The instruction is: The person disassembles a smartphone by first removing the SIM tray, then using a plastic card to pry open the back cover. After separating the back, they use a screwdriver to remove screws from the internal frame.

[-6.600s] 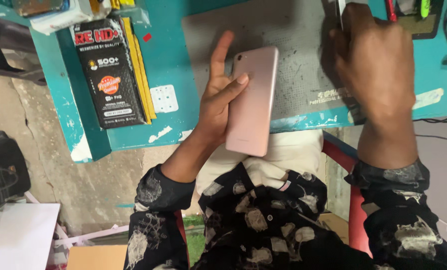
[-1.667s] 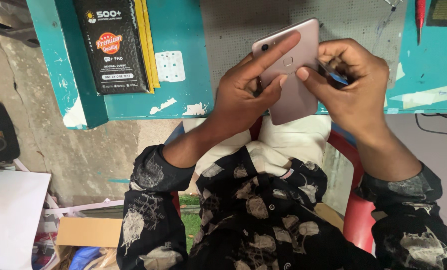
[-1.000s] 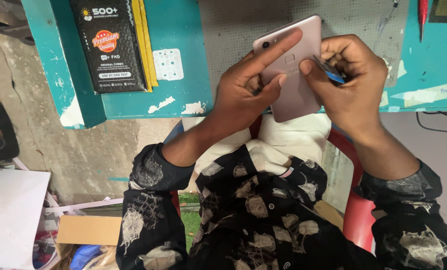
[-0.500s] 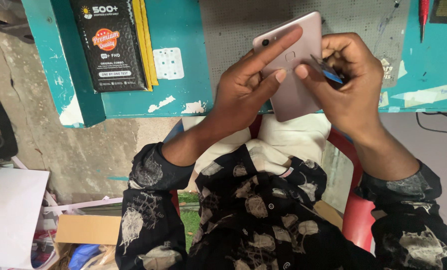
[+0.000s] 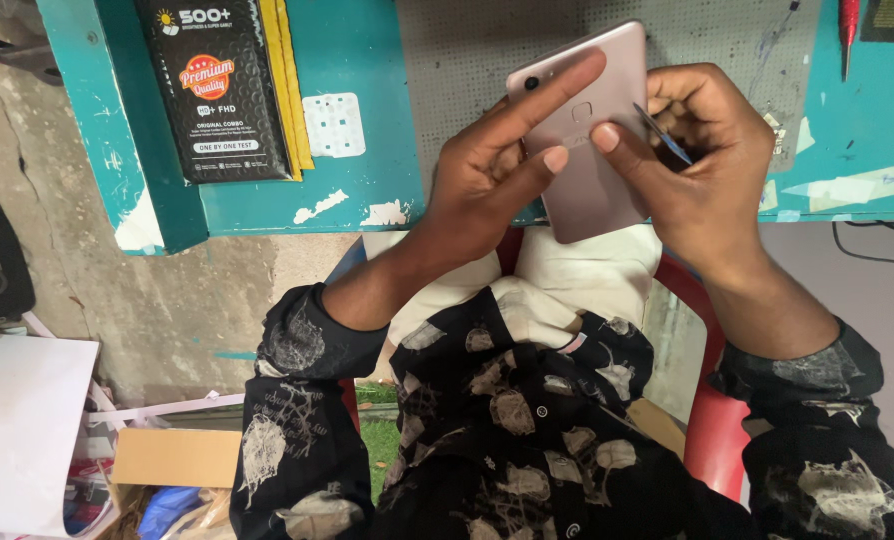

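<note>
The left hand reaches up from below, its grip closed around a pink phone held back-up over the teal tabletop's edge, index finger stretched across the back. The right hand curls in, grip pinching a thin blue pry tool against the phone's right edge.

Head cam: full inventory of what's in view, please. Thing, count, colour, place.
phone: 1, pinkish, back up, held above the table edge
thin tool: 1, blue, at the phone's right edge
table: 1, teal, chipped paint, top of view
mat: 1, grey, on the table
flat package: 1, black, on the table at left
screwdriver: 1, red, top right
chair: 1, red, under the person
left hand: grips the phone
right hand: pinches the thin tool
</note>
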